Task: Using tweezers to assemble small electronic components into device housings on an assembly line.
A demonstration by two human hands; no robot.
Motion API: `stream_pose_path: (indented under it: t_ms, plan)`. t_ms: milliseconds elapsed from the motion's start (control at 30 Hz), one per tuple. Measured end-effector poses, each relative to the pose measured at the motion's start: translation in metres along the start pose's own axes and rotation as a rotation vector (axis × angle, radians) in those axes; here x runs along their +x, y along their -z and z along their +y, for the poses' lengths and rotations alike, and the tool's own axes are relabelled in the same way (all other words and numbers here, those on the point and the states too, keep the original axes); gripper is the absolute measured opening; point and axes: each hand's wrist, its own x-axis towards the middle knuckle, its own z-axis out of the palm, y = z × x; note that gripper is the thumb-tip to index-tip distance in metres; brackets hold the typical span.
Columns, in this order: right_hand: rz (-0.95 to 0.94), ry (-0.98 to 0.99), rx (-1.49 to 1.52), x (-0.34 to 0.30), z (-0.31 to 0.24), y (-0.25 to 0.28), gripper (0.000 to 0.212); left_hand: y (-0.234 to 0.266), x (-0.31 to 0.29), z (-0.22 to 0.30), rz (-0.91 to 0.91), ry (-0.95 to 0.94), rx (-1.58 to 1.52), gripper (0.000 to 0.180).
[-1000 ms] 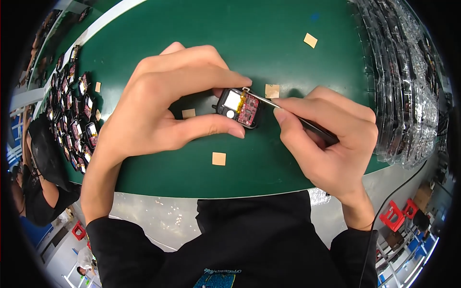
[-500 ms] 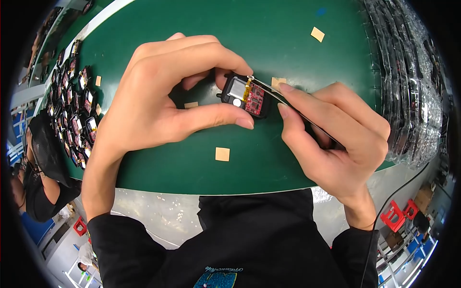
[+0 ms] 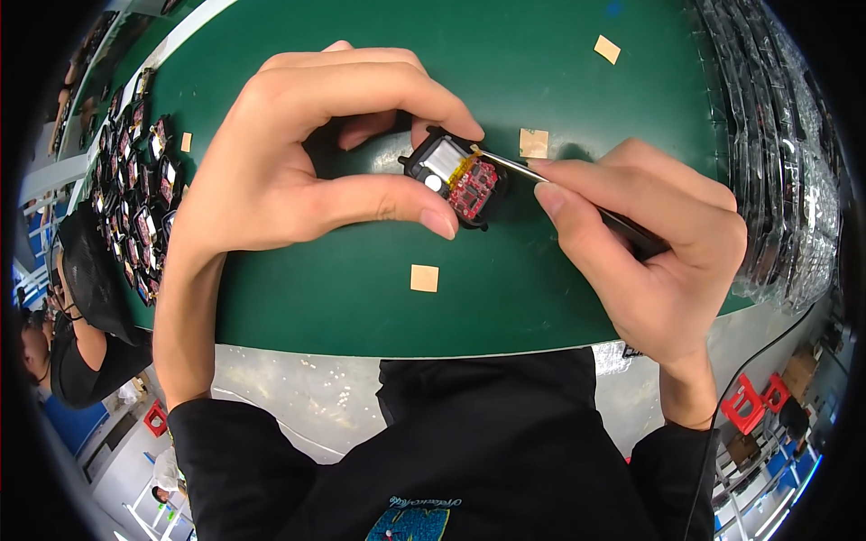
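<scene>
Between the thumb and fingers of my left hand [image 3: 271,162], a small black device housing [image 3: 417,165] is held tilted with its open side up. Inside it lie a silver battery cell [image 3: 444,160], a red circuit board [image 3: 473,191], a round white part [image 3: 433,182] and a strip of yellow tape [image 3: 463,169]. My right hand [image 3: 663,239] grips slim metal tweezers [image 3: 516,166]. Their tip meets the housing's upper edge, at the end of the yellow strip. Whatever tiny piece is at the tip is too small to make out.
On the green table [image 3: 343,311] lie small tan squares [image 3: 425,278]. Many similar open devices [image 3: 142,198] crowd the left side. Stacked clear plastic trays [image 3: 762,153] line the right. A person in black [image 3: 95,298] sits at the far left; red stools [image 3: 742,406] stand at lower right.
The housing has turned and tilted in my left hand. The tweezers' tip, with a small silvery piece at it before, now sits lower at the yellow strip's end. My right hand has shifted slightly right.
</scene>
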Motion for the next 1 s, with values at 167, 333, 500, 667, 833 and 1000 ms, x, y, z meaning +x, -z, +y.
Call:
stream_pose_path:
  t_ms: [167,333,500,667,833,1000]
  plan:
    - [-0.020,-0.026,-0.003,-0.0007,-0.0011,0.0014,0.024,0.0003,0.0010,0.0011,-0.014,0.002,0.006,0.068]
    - [-0.027,-0.021,-0.017,0.0006,-0.0018,-0.0004,0.023,-0.0007,0.0006,0.0012,-0.014,0.004,0.016,0.067]
    - [0.003,0.028,-0.030,0.0006,-0.0017,-0.0038,0.024,0.0001,0.0017,0.0004,-0.019,-0.055,0.038,0.065]
    - [0.008,0.020,-0.032,0.0002,-0.0012,-0.0033,0.024,-0.0006,0.0007,0.0027,-0.021,-0.058,0.075,0.064]
    - [0.022,0.047,-0.035,-0.0015,-0.0003,-0.0060,0.024,-0.0009,0.0017,0.0015,-0.017,-0.072,0.075,0.062]
    - [0.022,0.039,-0.037,-0.0009,-0.0011,-0.0058,0.023,-0.0004,0.0007,0.0033,-0.011,-0.024,0.055,0.062]
